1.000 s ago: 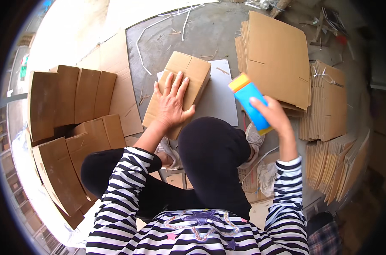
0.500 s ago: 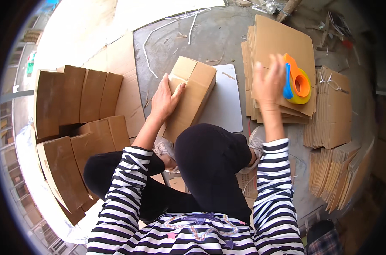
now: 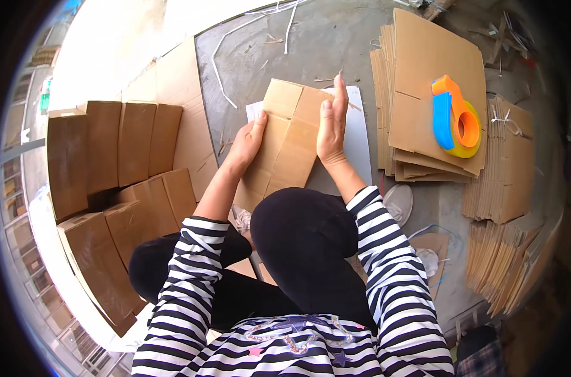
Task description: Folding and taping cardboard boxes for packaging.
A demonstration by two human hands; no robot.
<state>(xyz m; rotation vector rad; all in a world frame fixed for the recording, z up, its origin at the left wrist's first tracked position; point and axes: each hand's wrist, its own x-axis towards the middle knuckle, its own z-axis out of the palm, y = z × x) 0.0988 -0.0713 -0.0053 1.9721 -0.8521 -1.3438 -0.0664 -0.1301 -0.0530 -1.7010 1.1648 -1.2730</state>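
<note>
A closed, brown rectangular cardboard box (image 3: 288, 129) lies in front of the person's raised knee in black trousers (image 3: 307, 245), slanting up and to the right, partly over a pale flat board (image 3: 359, 135) on the grey concrete floor (image 3: 254, 60). The left hand (image 3: 244, 147) is at the box's left edge, its grip partly closed on that edge: the thumb lies along the border of the upper face, and the other fingers are largely hidden. The right hand (image 3: 333, 125) stands along the right side, its grip open with fingers straight and palm turned toward the box; whether it presses there I cannot tell.

To the right, an orange, blue and yellow tape dispenser (image 3: 445, 119) lies on a stack of flat brown cardboard sheets (image 3: 430, 63). Beside that stands a tied bundle of folded cardboard (image 3: 502, 173). At left, brown cardboard boxes in two rows (image 3: 103, 147) stand packed together.
</note>
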